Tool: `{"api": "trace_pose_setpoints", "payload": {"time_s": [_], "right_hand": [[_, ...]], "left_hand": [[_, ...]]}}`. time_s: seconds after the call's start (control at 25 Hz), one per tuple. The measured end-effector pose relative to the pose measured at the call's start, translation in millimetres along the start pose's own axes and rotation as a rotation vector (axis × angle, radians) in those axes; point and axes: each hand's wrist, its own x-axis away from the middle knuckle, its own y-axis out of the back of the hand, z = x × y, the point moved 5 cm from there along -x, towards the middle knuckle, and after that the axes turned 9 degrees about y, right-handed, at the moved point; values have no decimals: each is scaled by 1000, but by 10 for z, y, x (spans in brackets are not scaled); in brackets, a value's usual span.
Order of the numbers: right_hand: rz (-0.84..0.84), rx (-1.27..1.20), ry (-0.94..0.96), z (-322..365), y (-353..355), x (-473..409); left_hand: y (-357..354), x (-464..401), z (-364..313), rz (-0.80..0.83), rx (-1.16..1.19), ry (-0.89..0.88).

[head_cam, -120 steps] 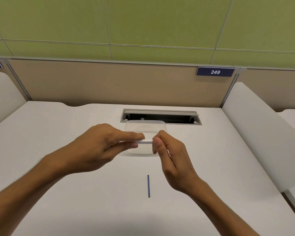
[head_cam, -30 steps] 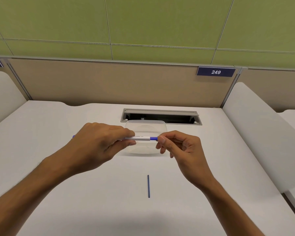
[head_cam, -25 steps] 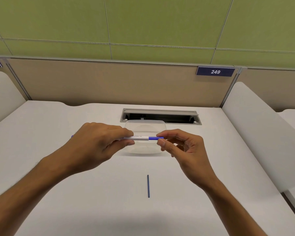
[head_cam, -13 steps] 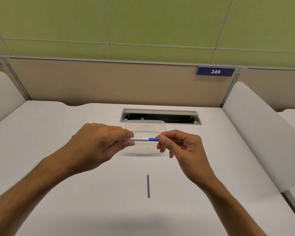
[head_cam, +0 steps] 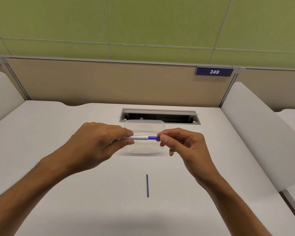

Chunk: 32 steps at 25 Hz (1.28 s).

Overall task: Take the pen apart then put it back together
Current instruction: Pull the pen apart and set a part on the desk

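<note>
A white pen barrel lies level in the air above the desk, gripped around its left half by my left hand. A blue part sticks out of the barrel's right end, and the thumb and forefinger of my right hand pinch its tip. A small blue bit of the pen shows past my left hand's far side. A thin dark blue ink tube lies alone on the white desk, nearer to me than the hands.
A clear plastic container sits on the desk just behind and under the pen. Behind it is an open grey cable slot. White side dividers flank the desk, and a beige back panel carries a sign reading 249.
The blue part, absent 4.8 s ago, now sits in the barrel's right end. Over the last second my right fingers shift slightly on its tip; the ink tube has not moved.
</note>
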Motion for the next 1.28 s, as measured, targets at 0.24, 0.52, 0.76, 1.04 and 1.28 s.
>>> {"api": "trace_pose_setpoints", "payload": {"time_s": [0.24, 0.52, 0.76, 1.04, 1.28], "right_hand": [[-8, 1, -28, 8, -21, -17], [71, 17, -69, -9, -21, 39], [76, 68, -68, 17, -20, 72], [105, 289, -16, -8, -73, 132], [-71, 284, -82, -339, -170, 254]], "left_hand": [[25, 21, -35, -14, 3, -13], [-6, 115, 4, 15, 17, -14], [39, 177, 85, 16, 37, -13], [101, 269, 206, 17, 45, -19], [60, 363, 363, 10, 63, 15]]}}
